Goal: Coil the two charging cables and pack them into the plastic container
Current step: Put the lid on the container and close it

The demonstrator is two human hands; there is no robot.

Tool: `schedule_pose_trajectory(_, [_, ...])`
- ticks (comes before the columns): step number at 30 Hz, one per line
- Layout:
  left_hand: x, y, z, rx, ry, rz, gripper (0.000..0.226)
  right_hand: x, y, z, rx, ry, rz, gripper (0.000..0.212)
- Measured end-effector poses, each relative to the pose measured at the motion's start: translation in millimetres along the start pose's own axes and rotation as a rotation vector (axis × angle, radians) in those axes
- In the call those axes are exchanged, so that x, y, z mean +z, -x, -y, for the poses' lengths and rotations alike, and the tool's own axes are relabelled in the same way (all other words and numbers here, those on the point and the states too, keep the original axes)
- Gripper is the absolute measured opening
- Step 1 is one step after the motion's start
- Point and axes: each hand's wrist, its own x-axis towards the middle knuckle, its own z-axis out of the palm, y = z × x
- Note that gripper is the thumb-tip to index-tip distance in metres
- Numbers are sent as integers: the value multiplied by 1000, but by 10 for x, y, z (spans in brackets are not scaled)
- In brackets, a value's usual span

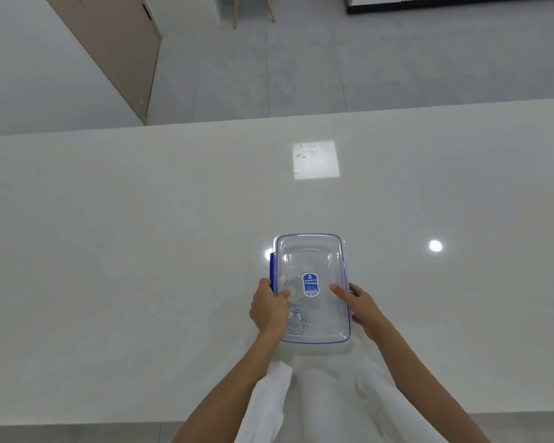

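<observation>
My left hand (269, 310) and right hand (362, 306) clasp the long sides of the clear, glossy, round-cornered plastic container (311, 251). Its long axis points away from me, and white coiled cables (295, 319) lie inside.

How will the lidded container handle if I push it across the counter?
Probably light: thin clear plastic container holding coiled cables. Likely to slide easily, since the counter looks glossy. Low and flat, so unlikely to tip.

Bright, slightly soft; glare on table (141, 251)
</observation>
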Motion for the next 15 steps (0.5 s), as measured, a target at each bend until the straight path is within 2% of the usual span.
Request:
schedule_pose_trajectory(7, [36, 28, 49, 81, -102, -57, 29, 53, 41, -4, -63, 10, -91, 48])
schedule_pose_trajectory(13, [-62, -119, 40, 5, -31, 39, 36, 177, 4, -147, -172, 147, -234, 34])
schedule_pose_trajectory(15, [-84, -153, 41, 0, -39, 70, 39, 215, 4, -173, -214, 231, -278, 39])
